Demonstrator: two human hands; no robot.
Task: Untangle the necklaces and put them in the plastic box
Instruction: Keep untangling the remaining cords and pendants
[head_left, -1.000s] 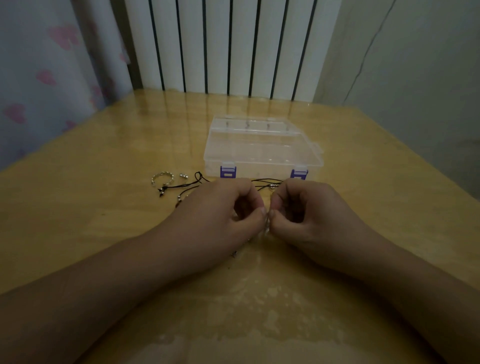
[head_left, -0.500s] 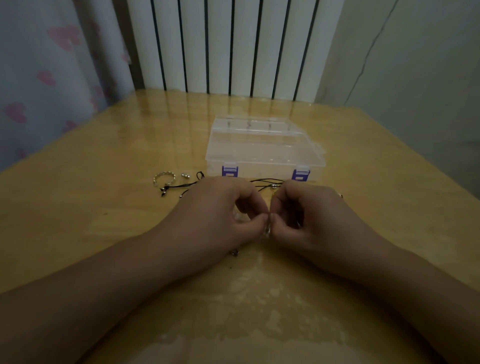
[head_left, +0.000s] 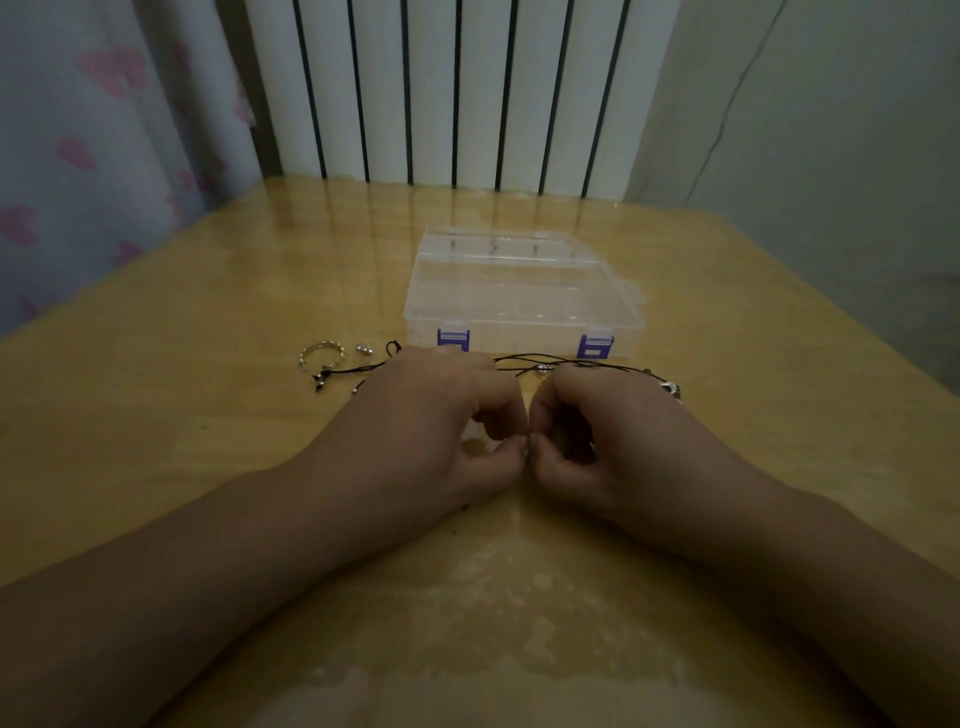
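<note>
Black-cord necklaces lie tangled on the wooden table, just in front of a closed clear plastic box with two purple latches. My left hand and my right hand meet at the table's middle, fingertips together, both pinching a small silver piece of the necklaces between them. Most of the cords are hidden under my hands. Loose ends with small beads stick out to the left, and a silver clasp shows past my right hand.
A silver ring and a small silver bead lie left of the box. A white radiator stands behind the table, a curtain at the left, a wall at the right.
Both hands have stayed together with only small finger movements on the piece. More of the cord and the clasp now show to the right of my right hand.
</note>
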